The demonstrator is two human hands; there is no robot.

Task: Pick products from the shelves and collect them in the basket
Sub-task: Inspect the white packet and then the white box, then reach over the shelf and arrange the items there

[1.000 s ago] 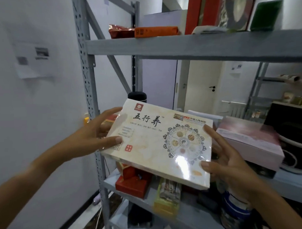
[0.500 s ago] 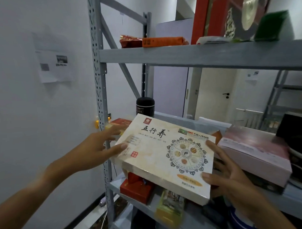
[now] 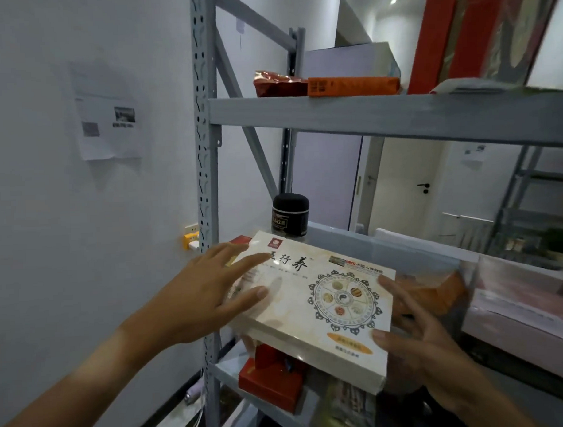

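Two bare forearms, sleeveless, ringless fingers

Your left hand covers the first character printed on the cream box. The box hides most of the red carton below. Far right, the pink box is blurred and cut by the edge.
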